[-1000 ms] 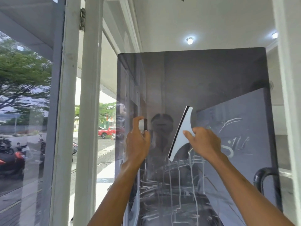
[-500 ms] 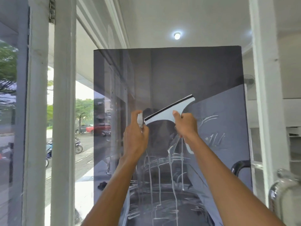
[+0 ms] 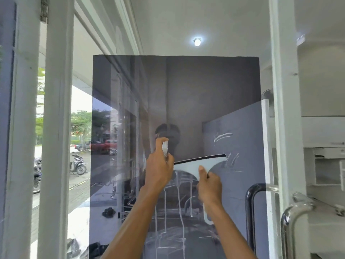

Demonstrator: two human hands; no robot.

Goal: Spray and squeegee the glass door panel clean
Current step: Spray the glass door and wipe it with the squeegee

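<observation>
Daylight from the street fills the doorway, with white frame posts either side of the tinted glass door panel [image 3: 186,94]. Foam streaks run down the glass below both hands and cling in short arcs up and to the right of the right hand [image 3: 210,186]. That hand is clamped around the handle of the squeegee [image 3: 197,164], whose black rubber edge lies nearly level across the glass just above its knuckles. It looks light and stiff, best gripped low on the handle so the blade presses evenly; wet plastic may slip. Just beside its left tip, the left hand [image 3: 158,168] is closed around a small spray bottle [image 3: 165,146]. Lower right of the right hand curves a black door handle [image 3: 249,206].
</observation>
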